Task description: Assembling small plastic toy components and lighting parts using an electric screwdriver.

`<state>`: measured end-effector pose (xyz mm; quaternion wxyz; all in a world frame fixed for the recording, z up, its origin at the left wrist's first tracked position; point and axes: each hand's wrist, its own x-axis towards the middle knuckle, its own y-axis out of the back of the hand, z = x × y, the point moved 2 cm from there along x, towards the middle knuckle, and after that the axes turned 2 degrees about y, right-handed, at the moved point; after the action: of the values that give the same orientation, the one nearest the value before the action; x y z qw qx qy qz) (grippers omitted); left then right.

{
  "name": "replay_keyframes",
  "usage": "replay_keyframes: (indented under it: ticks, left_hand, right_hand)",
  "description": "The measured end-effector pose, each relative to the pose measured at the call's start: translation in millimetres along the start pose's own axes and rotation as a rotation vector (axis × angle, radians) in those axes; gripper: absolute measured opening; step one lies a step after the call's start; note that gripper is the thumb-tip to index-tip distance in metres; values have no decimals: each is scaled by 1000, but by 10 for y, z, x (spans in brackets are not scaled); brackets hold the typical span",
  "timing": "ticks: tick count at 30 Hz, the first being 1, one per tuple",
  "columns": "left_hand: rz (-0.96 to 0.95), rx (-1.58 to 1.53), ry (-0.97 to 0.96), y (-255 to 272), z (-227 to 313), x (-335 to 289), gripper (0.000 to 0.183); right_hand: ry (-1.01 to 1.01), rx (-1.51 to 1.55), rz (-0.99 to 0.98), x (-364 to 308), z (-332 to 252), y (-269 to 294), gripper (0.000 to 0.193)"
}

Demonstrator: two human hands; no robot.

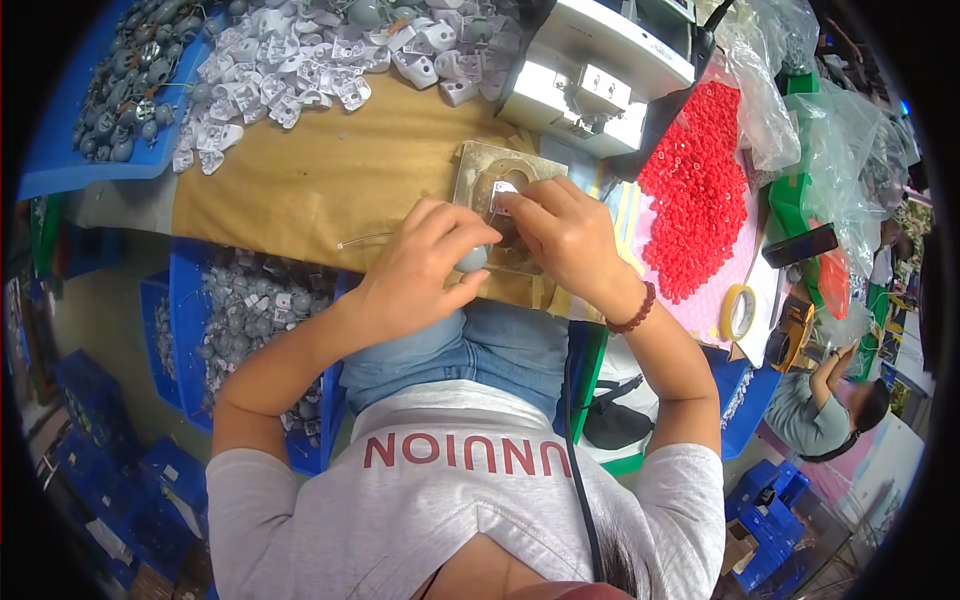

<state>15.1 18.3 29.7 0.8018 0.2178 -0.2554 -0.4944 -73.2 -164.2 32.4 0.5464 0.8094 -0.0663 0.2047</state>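
Observation:
My left hand (425, 265) is closed round a small grey rounded part (472, 260), pinched between thumb and fingers. A thin pale wire (362, 239) sticks out to the left beside that hand. My right hand (565, 235) has its fingers drawn together on a small white plastic piece (502, 188). The white piece sits at the round recess of a worn metal block (472, 172) on the bench. Part of the recess is hidden by my right fingers.
White plastic housings (300, 65) lie heaped at the back. A blue bin (50, 165) of grey parts stands far left, another blue bin (185, 330) below the bench edge. A white machine (600, 70) stands behind the block. Right are red pieces (695, 190), tape (738, 312) and another person (815, 405).

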Motion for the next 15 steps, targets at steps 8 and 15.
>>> replay_keyframes:
  ticks: [8, 15]
  left_hand:
    - [-37, 42, -8, 1, -31, 3, 39]
    - [122, 536, -72, -102, 38, 191, 49]
  right_hand:
    - [14, -135, -174, -76, -112, 30, 37]
    - [-49, 77, -86, -133, -24, 99, 39]
